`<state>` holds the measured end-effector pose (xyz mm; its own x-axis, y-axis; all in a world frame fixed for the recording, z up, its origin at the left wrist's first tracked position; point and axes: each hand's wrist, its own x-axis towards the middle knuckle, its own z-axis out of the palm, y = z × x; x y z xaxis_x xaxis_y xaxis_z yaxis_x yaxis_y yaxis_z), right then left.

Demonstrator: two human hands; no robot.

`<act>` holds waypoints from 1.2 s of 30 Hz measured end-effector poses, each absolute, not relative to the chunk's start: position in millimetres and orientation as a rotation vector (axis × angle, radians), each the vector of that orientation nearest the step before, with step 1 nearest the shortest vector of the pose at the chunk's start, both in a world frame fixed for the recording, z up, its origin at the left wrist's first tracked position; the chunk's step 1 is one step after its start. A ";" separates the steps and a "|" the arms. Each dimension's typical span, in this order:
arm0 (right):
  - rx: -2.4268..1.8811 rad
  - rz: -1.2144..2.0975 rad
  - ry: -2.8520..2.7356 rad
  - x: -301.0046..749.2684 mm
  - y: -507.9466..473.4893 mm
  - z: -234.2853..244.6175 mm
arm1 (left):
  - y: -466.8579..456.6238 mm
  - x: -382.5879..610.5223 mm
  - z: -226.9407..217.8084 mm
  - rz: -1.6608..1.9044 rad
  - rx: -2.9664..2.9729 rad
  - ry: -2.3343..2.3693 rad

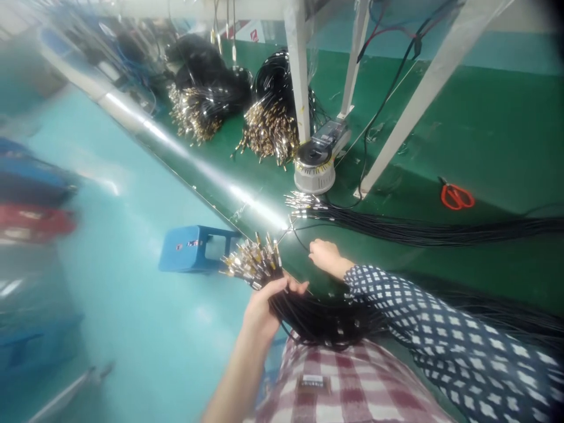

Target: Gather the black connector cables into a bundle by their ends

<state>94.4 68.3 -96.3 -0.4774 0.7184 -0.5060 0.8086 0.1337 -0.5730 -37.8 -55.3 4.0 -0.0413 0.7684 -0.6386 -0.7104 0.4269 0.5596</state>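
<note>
My left hand (pixel 263 302) is wrapped round a thick bundle of black cables (pixel 326 317), just below its metal plug ends (pixel 253 261). The rest of that bundle droops across my lap at the table edge. Over the green table, my right hand (pixel 328 258) is closed in a pinch, with a single black cable (pixel 302 239) running into its fingertips. Behind it a long row of black cables (pixel 396 228) lies on the table, silver plugs pointing left.
A grey round tape dispenser (pixel 314 167) stands by white frame legs (pixel 396 117). Orange-handled snippers (pixel 457 197) lie at the right. Two heaps of coiled cables (pixel 200 97) (pixel 273 117) sit farther back. A blue stool (pixel 180 249) stands on the floor beside the table.
</note>
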 end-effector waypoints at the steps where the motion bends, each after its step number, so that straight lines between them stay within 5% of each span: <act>1: 1.516 -1.319 2.286 98.4 66.3 -93.9 | -55.4 -37.2 3.0 1.203 0.073 1.069; 10: 1.265 -2.093 2.211 205.7 6.4 -30.0 | -48.4 -36.5 5.0 1.107 0.124 1.094; 18: 1.130 -1.722 2.540 223.1 -8.8 -8.9 | -48.0 -21.6 18.9 1.140 0.294 1.133; 26: 1.542 -1.678 2.699 142.2 -6.6 33.8 | -54.1 -14.8 27.1 1.144 0.323 1.174; 36: 1.345 -1.533 2.636 210.3 -26.2 11.4 | -63.2 -18.8 22.8 1.107 0.288 1.167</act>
<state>210.3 -26.2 11.4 -0.6592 0.7198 -0.2176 0.5451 0.2582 -0.7976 -18.8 -63.2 22.8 -0.0302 0.8100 -0.5857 -0.5428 0.4787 0.6901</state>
